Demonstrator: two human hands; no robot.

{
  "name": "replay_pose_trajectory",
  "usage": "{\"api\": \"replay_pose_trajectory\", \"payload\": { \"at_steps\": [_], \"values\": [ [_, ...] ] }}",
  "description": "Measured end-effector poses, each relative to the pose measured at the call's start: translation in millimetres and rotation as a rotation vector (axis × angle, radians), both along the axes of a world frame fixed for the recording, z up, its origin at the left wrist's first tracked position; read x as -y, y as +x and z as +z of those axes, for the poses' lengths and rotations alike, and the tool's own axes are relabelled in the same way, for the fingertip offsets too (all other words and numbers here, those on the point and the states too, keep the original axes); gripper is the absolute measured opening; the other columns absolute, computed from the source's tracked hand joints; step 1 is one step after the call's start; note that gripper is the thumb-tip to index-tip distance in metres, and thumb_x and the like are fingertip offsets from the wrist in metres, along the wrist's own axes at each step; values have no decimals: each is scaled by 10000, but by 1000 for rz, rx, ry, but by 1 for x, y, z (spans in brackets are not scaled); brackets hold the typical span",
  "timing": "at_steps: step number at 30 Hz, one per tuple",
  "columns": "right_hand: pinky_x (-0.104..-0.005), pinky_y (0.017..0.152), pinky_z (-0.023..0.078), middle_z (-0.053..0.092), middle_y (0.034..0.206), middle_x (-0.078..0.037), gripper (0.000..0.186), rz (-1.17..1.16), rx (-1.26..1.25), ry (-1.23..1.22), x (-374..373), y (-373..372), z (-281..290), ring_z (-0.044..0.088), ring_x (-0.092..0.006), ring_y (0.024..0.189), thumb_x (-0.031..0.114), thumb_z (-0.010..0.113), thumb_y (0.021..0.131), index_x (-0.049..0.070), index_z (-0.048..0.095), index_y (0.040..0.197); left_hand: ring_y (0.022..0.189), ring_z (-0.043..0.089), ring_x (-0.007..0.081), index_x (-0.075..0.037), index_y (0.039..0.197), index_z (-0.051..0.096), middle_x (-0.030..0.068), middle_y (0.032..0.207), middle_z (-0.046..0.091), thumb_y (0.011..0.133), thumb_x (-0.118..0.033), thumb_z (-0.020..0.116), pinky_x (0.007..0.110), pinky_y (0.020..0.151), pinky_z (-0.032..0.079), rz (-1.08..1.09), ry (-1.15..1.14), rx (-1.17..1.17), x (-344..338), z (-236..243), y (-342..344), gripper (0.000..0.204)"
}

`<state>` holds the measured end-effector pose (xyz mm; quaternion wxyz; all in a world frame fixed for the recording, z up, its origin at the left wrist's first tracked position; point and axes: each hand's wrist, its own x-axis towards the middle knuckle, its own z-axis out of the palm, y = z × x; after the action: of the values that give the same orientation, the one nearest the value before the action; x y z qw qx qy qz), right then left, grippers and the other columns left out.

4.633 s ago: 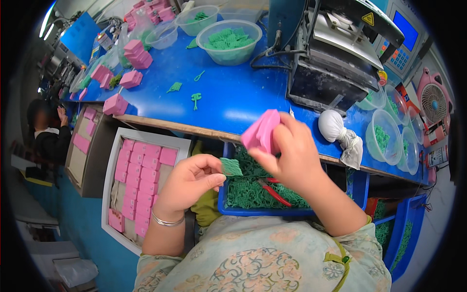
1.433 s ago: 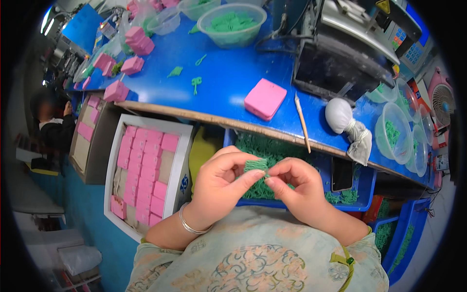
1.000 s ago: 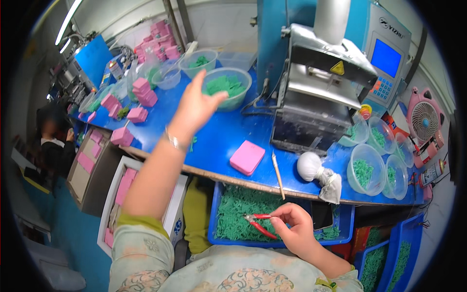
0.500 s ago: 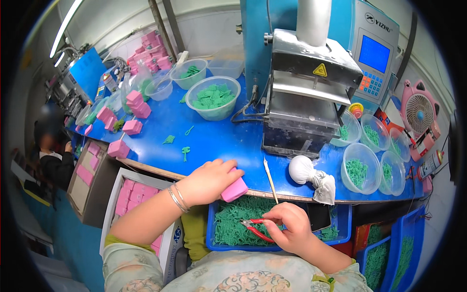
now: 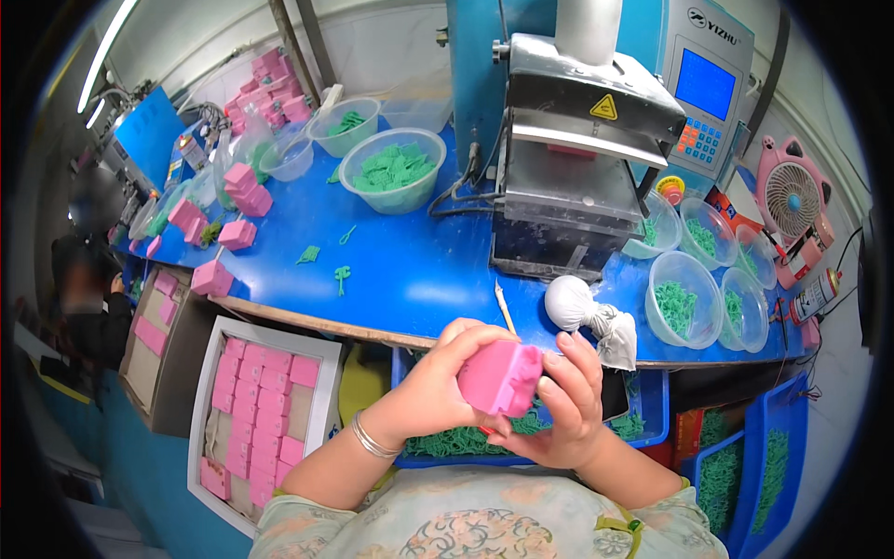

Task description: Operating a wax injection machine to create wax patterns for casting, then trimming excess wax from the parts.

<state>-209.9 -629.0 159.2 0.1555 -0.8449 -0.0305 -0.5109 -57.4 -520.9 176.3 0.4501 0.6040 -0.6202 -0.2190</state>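
Holding a pink block (image 5: 486, 377) just in front of the near edge of the blue bench (image 5: 410, 270), the left hand (image 5: 424, 396) has its grip closed around the block's left side. The right hand (image 5: 573, 410) is at the block's right side, fingers curled beside its lumpy edge; I cannot tell whether its grip bears on the block or holds something else as well. Below both hands sits a blue tray (image 5: 659, 401) heaped with green pieces, partly hidden by them.

A slim, pale-handled tool (image 5: 504, 307) lies at the bench's near edge, just beyond the block, with a white cloth bundle (image 5: 568, 303) to its right. Farther right, clear bowls (image 5: 711, 303) containing green bits are grouped near a pink fan (image 5: 792, 200). A metal press (image 5: 577, 200) stands behind the bundle.

On the left half of the bench lie a few loose green pieces (image 5: 343, 281), and beyond them a large bowl (image 5: 389, 201) is filled with more. Near left, below the bench top, a white-rimmed box (image 5: 326, 377) contains rows of pink blocks (image 5: 244, 410).
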Motion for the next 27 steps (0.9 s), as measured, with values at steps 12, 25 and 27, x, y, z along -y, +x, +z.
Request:
{"api": "replay_pose_trajectory", "payload": {
  "at_steps": [12, 25, 27],
  "values": [
    [-493, 937, 299, 443, 1201, -202, 521, -649, -478, -146, 43, -12, -7, 424, -348, 1123, 39, 602, 685, 150, 530, 1189, 573, 545, 266, -7, 835, 525, 155, 718, 550, 711, -808, 239, 388, 549, 469, 259, -232, -1497, -6, -15, 5, 860],
    [-362, 710, 354, 555, 969, -82, 432, 248, -405, 99, -6, 6, 4, 516, -223, 835, -24, 636, 621, 86, 622, 1039, 677, 609, 281, 49, 971, 495, 141, 821, 579, 776, -743, 206, 381, 650, 517, 455, -326, -939, -8, -32, 1, 865],
    [-352, 701, 369, 554, 974, -91, 380, 164, -243, 101, 4, -3, 16, 511, -235, 827, -27, 633, 647, 86, 630, 1010, 673, 607, 280, 52, 974, 503, 151, 811, 584, 804, -714, 192, 383, 637, 519, 573, -301, -903, -12, -27, -1, 844]
  ]
}}
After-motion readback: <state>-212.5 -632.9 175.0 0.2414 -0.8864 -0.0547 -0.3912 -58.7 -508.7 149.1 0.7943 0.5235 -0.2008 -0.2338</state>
